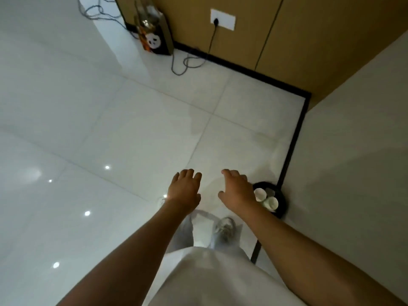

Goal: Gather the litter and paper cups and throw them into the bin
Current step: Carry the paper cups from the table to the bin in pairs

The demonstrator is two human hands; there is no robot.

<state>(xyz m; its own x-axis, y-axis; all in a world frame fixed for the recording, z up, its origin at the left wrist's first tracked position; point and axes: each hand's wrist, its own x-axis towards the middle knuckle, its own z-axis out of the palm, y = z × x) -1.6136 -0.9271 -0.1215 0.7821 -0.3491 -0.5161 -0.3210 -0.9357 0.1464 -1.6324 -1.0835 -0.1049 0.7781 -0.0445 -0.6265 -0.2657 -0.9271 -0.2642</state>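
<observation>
Two cups (266,198) seen lying inside bin (280,203), mouths turned up and touching each other; a third pale shape behind them too dim to name. Bin placed low at right, hard against dark skirting (291,142) where floor meets wall, presumably so as to stay out of walking space. Both hands empty: left hand (184,188) spread palm down, fingers straight and relaxed, holding nothing; right hand (237,191) likewise released, fingers loosely extended, hovering just left of bin rim and partly covering it. Posture consistent with a drop just made over bin, though judged only from cups resting inside and right hand so near. Floor (110,118) glossy, pale tile, with ceiling lights reflected at left. No further litter made out on visible tiles; small bright patch beside left wrist not identifiable. Shoe (225,228) planted near bin, body facing corner, which suits a reach to right. Far off: paper bag (154,34) with panda print standing against brown panel, cable (189,62) trailing from socket (223,19). Task judged largely complete for this corner; remaining areas out of view.
</observation>
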